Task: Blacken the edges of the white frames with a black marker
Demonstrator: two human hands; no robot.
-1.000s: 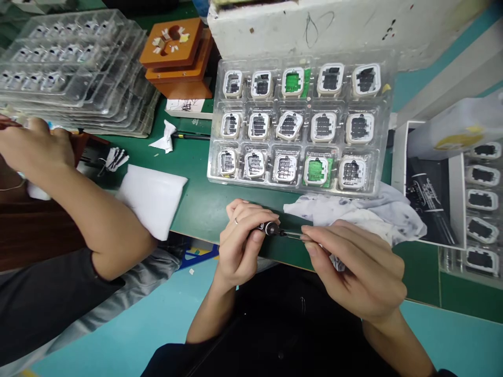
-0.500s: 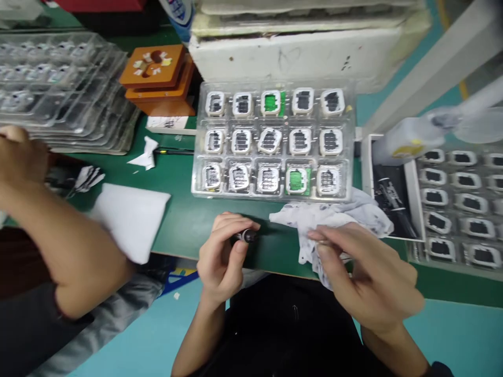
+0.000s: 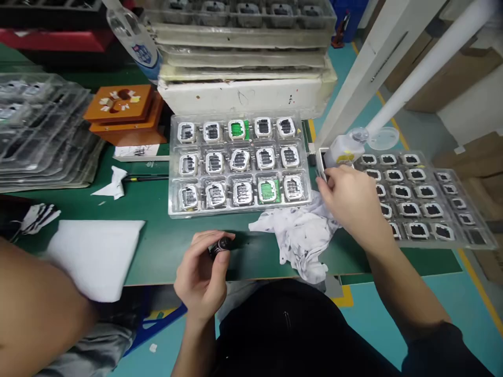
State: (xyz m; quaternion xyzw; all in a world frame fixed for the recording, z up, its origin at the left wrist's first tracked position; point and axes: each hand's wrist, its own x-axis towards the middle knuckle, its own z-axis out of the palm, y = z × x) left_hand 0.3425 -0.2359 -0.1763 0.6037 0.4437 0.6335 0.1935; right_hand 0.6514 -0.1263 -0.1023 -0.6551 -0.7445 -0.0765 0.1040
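My left hand (image 3: 202, 275) is closed around a black marker pen (image 3: 222, 245), its round dark end pointing up, just over the table's front edge. My right hand (image 3: 351, 204) reaches to the small white box (image 3: 321, 157) on the right, thumb and forefinger pinched together at its side. What sits between those fingers is hidden. A clear tray (image 3: 236, 209) in front of me carries rows of white square frames with dark centres; two centres are green. A crumpled spotted white cloth (image 3: 298, 238) lies between my hands.
More filled trays (image 3: 424, 204) stand at the right, beside a plastic bottle (image 3: 346, 146). Behind rise stacked trays (image 3: 239, 57). To the left are an orange block (image 3: 121, 107), a folded white cloth (image 3: 98, 251) and another person's arm (image 3: 35, 298).
My right hand has moved from over the spotted cloth, away to the white box. My left hand keeps the marker pen. The view has shifted, showing more on the right.
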